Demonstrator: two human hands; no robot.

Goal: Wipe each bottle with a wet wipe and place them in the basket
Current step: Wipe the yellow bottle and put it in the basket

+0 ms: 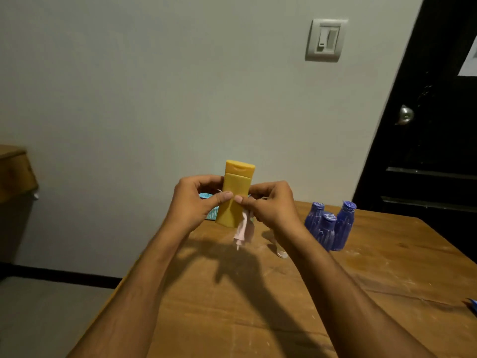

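Both hands on grip: left hand (198, 200) holds yellow bottle (236, 195) upright above surface (258, 293), right hand (271, 205) pinches wipe (242, 232) against its side. I'd guess early in task: three blue bottles (329, 226) wait to right, basket (210, 209) mostly hidden behind. Yellow bottle looks flat-sided, flip cap closed, no label visible.

Two bare forearms, no sleeves, left hand (196, 200), right hand (273, 202), short fingernails

Both hands (232, 202) hold a yellow bottle (236, 195) and wipe (244, 232) above the table (284, 293).
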